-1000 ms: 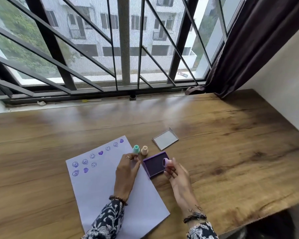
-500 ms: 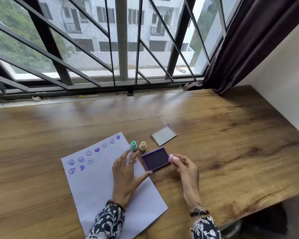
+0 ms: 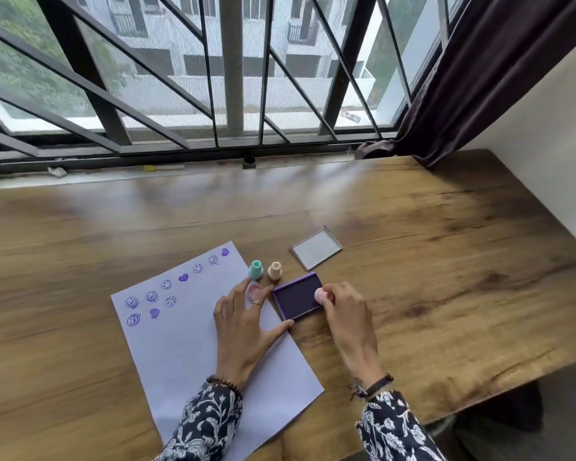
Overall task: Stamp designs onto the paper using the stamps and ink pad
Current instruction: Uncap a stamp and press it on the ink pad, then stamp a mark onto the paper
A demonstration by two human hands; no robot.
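Inking the pink stamp

Right hand (image 3: pixel 345 311) pinches pink stamp (image 3: pixel 320 295) onto the ink pad (image 3: pixel 296 299) to load it; left hand (image 3: pixel 243 327), fingers spread, pins the paper (image 3: pixel 180 344) on the bench (image 3: pixel 446 261).

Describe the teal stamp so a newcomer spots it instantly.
Start at the white paper sheet on the wooden table. At its far right edge two small flared plastic stamps stand side by side; the teal stamp is the left one, beside the beige stamp.
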